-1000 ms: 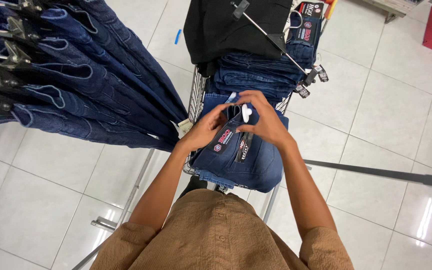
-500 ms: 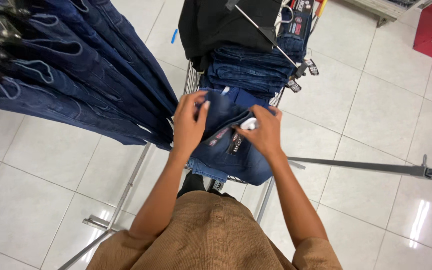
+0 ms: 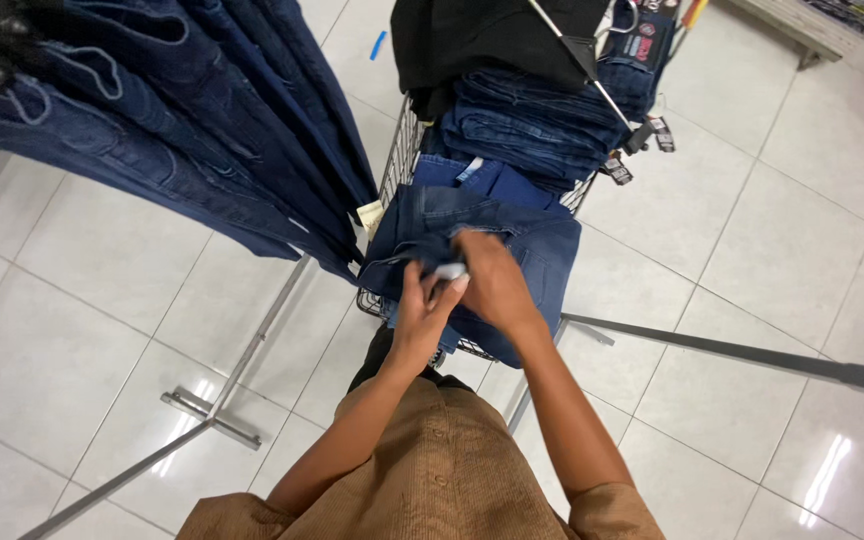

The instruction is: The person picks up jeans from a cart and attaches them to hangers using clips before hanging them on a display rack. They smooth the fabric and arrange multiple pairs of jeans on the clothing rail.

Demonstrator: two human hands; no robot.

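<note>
Your left hand and right hand both pinch the soft, heavy jeans at the cart's near edge; grip thick seams.

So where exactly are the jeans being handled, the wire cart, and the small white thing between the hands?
jeans (image 3: pixel 532 250), head view, on the spread denim right of the hands.
wire cart (image 3: pixel 400 160), head view, on its left wire wall.
small white thing (image 3: pixel 449 271), head view, on its middle, pinched between both hands.
</note>
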